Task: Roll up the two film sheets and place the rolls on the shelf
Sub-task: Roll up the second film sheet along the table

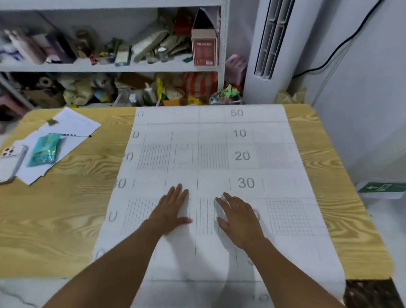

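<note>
Two bare arms reach out from the bottom of the view, and both hands lie flat on a big white film sheet (220, 138) with grid lines and numbers printed on it. Nearest the person, the sheet hangs off the front edge of the desk (48, 221). It runs the long way, straight away from the person toward the shelf (108, 67) at the back. The left hand (172, 209) and the right hand (238, 216) sit side by side near the middle of the sheet, with the right hand a little closer to the person. Both are spread open with fingers straight, pressing down on the sheet and gripping nothing. Only one sheet can be told apart here; a second one may lie under it, but that cannot be seen. No part looks rolled yet, so the job seems to be at its start. A roll would likely begin at the near end, which lies behind the hands, so they would need to come back toward the body. A phone (8, 164), a green packet (44, 150) and some papers (62, 140) sit well off to the left.
</note>
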